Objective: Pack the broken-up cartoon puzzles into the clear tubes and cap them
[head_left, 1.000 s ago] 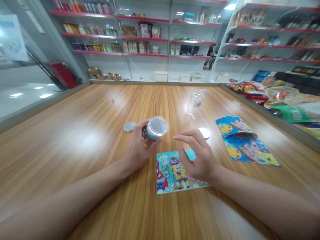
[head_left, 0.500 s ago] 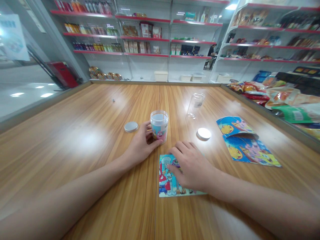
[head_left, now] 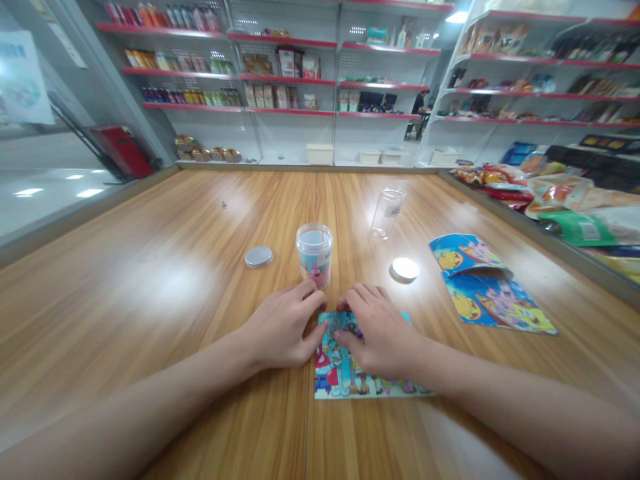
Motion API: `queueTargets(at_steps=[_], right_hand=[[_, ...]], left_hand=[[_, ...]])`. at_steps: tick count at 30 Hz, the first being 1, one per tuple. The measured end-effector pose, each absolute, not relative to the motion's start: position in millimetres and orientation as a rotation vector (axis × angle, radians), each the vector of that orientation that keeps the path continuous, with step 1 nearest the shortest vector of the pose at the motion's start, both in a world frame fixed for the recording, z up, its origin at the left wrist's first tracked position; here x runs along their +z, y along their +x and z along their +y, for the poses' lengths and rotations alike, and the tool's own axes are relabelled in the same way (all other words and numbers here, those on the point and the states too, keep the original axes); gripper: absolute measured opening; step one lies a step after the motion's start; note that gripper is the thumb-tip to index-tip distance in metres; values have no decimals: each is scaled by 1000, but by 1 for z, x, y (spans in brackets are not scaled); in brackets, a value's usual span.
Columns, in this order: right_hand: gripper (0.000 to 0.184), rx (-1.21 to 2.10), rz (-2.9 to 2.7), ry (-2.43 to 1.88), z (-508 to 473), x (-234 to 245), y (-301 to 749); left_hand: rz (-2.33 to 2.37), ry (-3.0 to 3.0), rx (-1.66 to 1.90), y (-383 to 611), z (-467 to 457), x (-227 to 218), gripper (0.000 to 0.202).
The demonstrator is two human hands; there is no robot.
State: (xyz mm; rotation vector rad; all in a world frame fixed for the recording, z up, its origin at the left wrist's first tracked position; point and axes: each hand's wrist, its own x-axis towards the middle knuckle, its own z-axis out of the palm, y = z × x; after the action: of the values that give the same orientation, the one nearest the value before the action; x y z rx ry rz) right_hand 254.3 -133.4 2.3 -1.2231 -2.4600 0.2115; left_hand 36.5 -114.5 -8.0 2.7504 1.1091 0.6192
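Both hands (head_left: 330,330) flat on glossy square cartoon puzzle (head_left: 345,383)

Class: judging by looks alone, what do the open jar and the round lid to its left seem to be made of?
Jar: probably clear glossy plastic; the rim and wall let light through above its printed label. Lid: looks like brushed metal, dull silver sheen, though silver-coated plastic is possible.

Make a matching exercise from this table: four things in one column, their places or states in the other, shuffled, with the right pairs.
Things
1. printed jar
2. clear jar
3. silver lid
4. cartoon puzzle

Places or states
A. lying flat under both hands
B. left of the printed jar
C. empty, farther back on the table
D. upright, open, just beyond the fingertips

Pairs: 1-D, 2-C, 3-B, 4-A
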Motion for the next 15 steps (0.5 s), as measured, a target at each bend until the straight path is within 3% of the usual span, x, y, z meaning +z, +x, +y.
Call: queueTargets(at_steps=[9, 15], right_hand=[[25, 233, -2485, -1189, -132, 5, 255], [23, 205, -2480, -1184, -129, 1, 253]], left_hand=[[1118, 2705, 581, 36, -120, -7, 11], [1484, 2777, 553, 47, -138, -11, 14]])
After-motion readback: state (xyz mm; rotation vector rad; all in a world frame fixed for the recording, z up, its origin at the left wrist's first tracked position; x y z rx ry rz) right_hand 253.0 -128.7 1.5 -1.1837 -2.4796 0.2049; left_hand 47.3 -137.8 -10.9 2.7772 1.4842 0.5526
